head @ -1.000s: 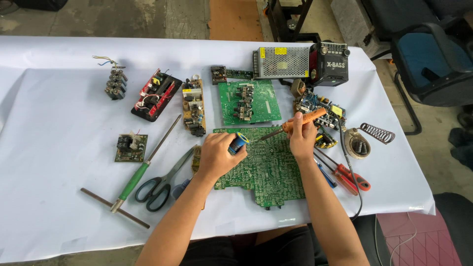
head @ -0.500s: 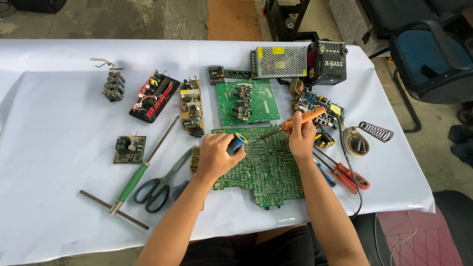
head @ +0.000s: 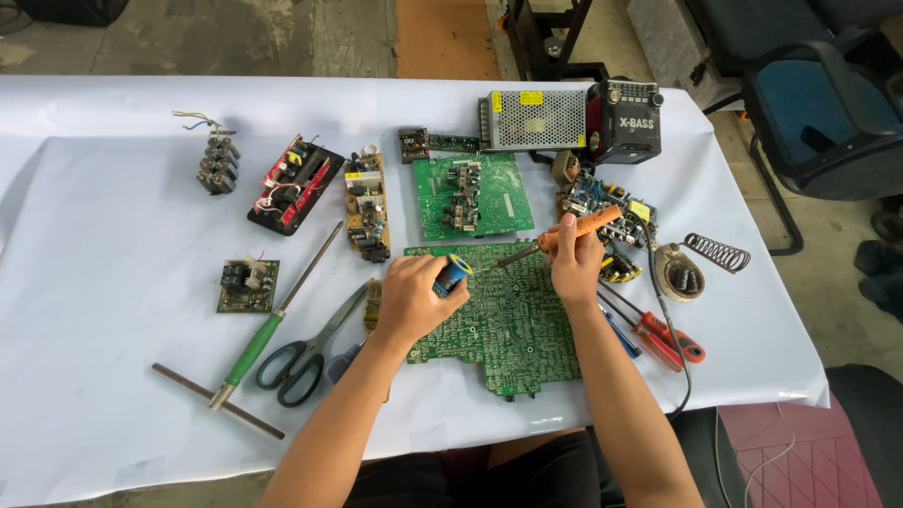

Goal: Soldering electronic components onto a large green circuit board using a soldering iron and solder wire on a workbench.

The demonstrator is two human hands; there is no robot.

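Note:
A large green circuit board (head: 503,325) lies solder side up at the table's front edge. My left hand (head: 412,299) rests on its left part and holds a small blue solder spool (head: 454,274), with a thin wire running toward the iron's tip. My right hand (head: 576,263) grips an orange-handled soldering iron (head: 569,234), its dark tip pointing left and down onto the board's upper edge.
On the white cloth (head: 94,310): scissors (head: 310,346), a green-handled tool (head: 273,315), a metal rod (head: 218,402), small boards (head: 246,285), a red module (head: 293,182), another green board (head: 468,195), a mesh power supply (head: 536,119), a black radio (head: 625,122), red screwdrivers (head: 663,336), an iron stand (head: 701,263).
Both hands hold nearly still on the board. The view has shifted slightly; nothing was picked up or let go.

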